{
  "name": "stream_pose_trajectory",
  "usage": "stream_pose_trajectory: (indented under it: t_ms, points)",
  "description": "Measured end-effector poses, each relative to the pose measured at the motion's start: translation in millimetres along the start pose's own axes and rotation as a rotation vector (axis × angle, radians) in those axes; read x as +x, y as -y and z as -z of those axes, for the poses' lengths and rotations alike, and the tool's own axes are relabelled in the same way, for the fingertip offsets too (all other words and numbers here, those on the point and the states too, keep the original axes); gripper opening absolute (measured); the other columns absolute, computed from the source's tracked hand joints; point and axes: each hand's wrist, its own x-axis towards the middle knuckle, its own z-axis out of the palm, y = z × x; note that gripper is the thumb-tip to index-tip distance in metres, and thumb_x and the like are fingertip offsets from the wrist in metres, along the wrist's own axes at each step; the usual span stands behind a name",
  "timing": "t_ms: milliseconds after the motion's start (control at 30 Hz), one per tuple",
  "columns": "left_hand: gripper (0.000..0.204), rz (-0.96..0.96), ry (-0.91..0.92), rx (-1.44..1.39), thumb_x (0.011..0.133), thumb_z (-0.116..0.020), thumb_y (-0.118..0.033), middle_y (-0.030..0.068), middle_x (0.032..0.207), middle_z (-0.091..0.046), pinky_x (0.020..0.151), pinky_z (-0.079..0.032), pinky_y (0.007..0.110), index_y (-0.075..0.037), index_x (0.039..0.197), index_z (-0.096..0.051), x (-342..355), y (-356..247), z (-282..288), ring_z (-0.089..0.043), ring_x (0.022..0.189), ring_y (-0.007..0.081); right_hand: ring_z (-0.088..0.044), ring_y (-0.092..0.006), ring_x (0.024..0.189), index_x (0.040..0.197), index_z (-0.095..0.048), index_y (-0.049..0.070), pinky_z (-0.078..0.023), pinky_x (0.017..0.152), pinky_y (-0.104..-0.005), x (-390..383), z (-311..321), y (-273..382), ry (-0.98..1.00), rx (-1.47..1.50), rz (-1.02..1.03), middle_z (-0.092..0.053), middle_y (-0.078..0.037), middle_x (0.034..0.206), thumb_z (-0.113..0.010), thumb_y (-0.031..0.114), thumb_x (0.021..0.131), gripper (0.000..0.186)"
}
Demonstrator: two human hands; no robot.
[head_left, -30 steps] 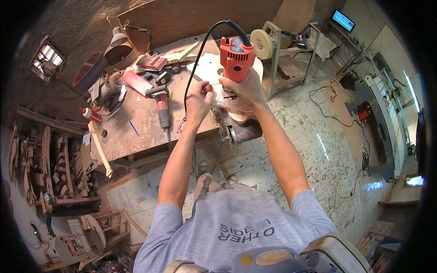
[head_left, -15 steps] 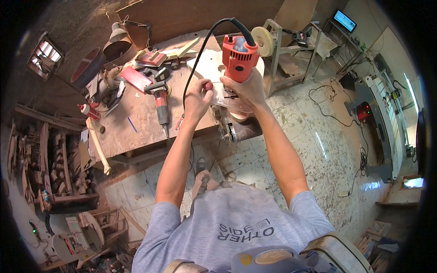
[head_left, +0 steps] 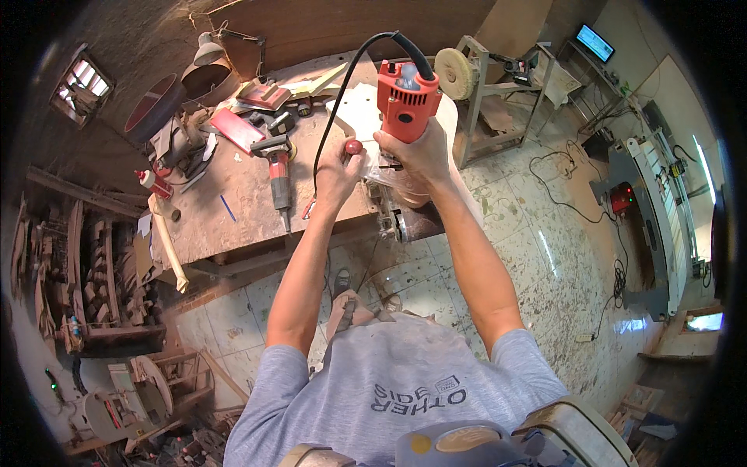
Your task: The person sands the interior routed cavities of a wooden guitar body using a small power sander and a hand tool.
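Gripping in the head view, the right hand (head_left: 424, 156) had its fingers closed around the housing of the red power tool (head_left: 405, 101), while the left hand (head_left: 337, 177) curled its fingers around the round red knob (head_left: 353, 147). The tool stood upright over the pale board (head_left: 356, 114) at the right end of the tabletop (head_left: 245, 214); steady handling probably called for level, even pressure from both hands, with the black cable (head_left: 413, 51), which arched down beside the left hand, kept clear of the base.
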Motion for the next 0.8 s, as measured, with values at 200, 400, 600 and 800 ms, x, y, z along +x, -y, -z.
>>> stream_pose_trajectory:
  t_ms: [200,400,600,800]
  points:
    - [0.033,0.026,0.012,-0.016,0.095,-0.071,-0.020,0.0145,0.098,-0.077,0.080,-0.056,0.033,0.001,0.120,-0.070,-5.8,-6.8,5.0,-0.074,0.089,0.0185,-0.069,-0.0126,0.079,0.106,-0.071,0.002,-0.055,0.072,-0.0299,0.4,0.2,-0.7,0.023,-0.051,0.016,-0.073,-0.003,0.088,-0.086,0.024,0.078,0.038]
    - [0.032,0.062,0.074,0.142,0.094,-0.070,-0.016,0.0100,0.100,-0.078,0.082,-0.058,0.030,0.001,0.122,-0.072,-8.9,-21.7,16.1,-0.074,0.089,0.0143,-0.068,-0.0115,0.078,0.104,-0.071,0.002,-0.055,0.071,-0.0293,-1.2,2.1,1.6,0.058,-0.005,-0.017,-0.073,-0.003,0.088,-0.085,0.022,0.079,0.036]
    - [0.034,0.083,0.111,0.038,0.092,-0.073,-0.014,0.0084,0.101,-0.078,0.083,-0.058,0.028,0.004,0.121,-0.072,-11.3,-17.1,19.3,-0.073,0.092,0.0115,-0.067,-0.0102,0.078,0.103,-0.071,0.001,-0.054,0.069,-0.0283,-10.0,2.1,5.4,0.054,0.003,-0.030,-0.073,-0.002,0.087,-0.084,0.018,0.080,0.032]
    - [0.038,0.060,0.090,-0.052,0.091,-0.072,-0.015,0.0067,0.097,-0.078,0.079,-0.055,0.027,0.004,0.124,-0.071,-15.6,-13.6,18.4,-0.070,0.086,0.0100,-0.068,-0.0116,0.078,0.104,-0.070,0.000,-0.055,0.069,-0.0288,-16.8,2.6,9.6,0.054,0.036,-0.055,-0.073,-0.004,0.088,-0.085,0.018,0.079,0.034]
